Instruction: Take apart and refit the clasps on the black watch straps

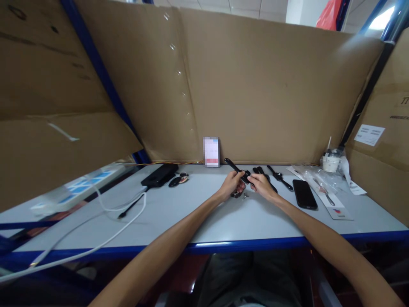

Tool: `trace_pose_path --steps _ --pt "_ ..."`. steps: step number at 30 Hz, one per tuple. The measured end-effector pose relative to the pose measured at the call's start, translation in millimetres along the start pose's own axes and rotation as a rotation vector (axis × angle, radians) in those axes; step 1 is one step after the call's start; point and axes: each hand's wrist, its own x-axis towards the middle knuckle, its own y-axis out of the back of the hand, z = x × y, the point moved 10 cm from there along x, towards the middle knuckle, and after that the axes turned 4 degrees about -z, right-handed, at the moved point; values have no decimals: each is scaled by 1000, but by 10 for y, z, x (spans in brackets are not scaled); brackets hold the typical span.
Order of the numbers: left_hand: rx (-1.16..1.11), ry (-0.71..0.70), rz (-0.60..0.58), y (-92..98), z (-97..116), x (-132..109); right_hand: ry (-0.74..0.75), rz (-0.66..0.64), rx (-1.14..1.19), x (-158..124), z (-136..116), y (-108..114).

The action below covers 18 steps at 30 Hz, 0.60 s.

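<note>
Both hands hold a black wristwatch point(230, 163) just above the grey tabletop. My left hand point(230, 184) is closed on its left side, with the thumb on top near the case. My right hand point(261, 184) pinches the other side of the case. One strap end points up and left, and part of the watch is hidden by the fingers. Below my left hand lies a small dark object point(236, 195) that I cannot make out. Next to it are small shiny metal bits point(245, 196). Beyond my right hand is another black strap point(260, 171), and a second black watch point(280, 178) lies further right.
To the right are a black phone point(304, 194), clear plastic packaging point(322, 179) and a lidded cup point(330, 162). A lit phone screen point(211, 152) leans against the cardboard wall point(255, 94). At left are a black box-like device point(159, 175), key fobs point(174, 181), white cables point(128, 230) and a power strip point(79, 189).
</note>
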Motion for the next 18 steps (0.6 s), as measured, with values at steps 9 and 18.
trace_pose_path --steps 9,18 --pt "28 -55 -1 5 -4 41 -23 -21 18 -20 -24 -19" --pt "54 -69 0 13 25 40 84 -17 -61 19 -38 10"
